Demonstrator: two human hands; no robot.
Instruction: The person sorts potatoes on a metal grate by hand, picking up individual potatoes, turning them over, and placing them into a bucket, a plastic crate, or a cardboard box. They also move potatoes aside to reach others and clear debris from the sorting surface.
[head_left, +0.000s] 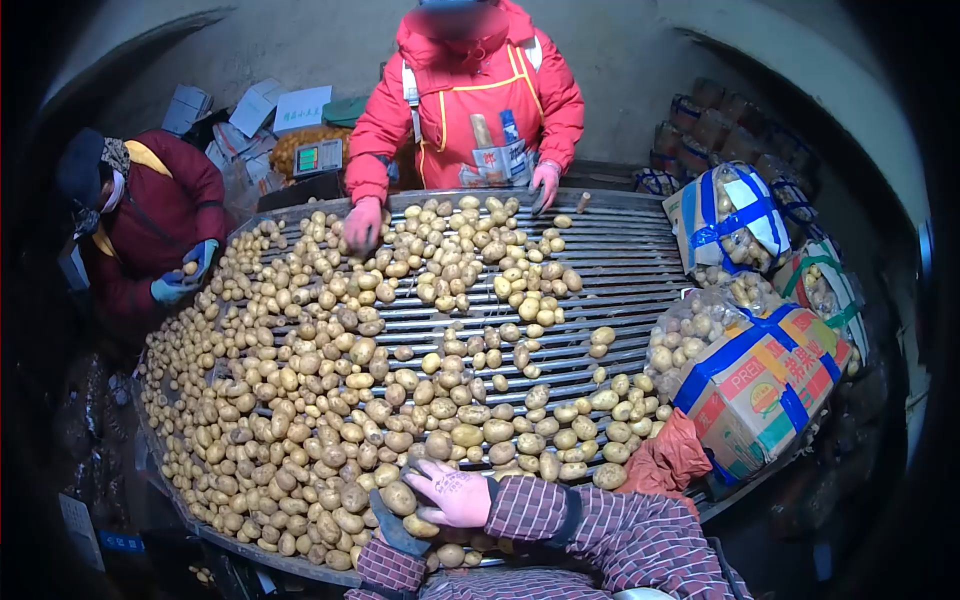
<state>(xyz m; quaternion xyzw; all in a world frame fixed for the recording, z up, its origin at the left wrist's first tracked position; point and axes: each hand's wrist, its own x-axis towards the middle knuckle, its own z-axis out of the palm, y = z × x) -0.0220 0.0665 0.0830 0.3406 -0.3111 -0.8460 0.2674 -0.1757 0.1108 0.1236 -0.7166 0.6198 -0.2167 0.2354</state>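
Observation:
Potatoes cover much of a slatted metal sorting table (620, 250). My left hand (398, 530), in a dark glove, is low at the near edge, cupped against a potato (398, 498); part of it is hidden under my right hand and other potatoes. My right hand (455, 493), in a pink glove, reaches in from the right with fingers spread over the same potato. Its thumb side is close to another potato (420, 526). Both sleeves are checked, and dark bands cross the right one.
Opposite, a person in a red coat (470, 110) has pink-gloved hands at the table. Another, in maroon (175, 190), holds a potato at the left. Taped cartons of potatoes (760, 385) and a red cloth (665, 455) crowd the right edge. A scale display (318, 157) stands behind.

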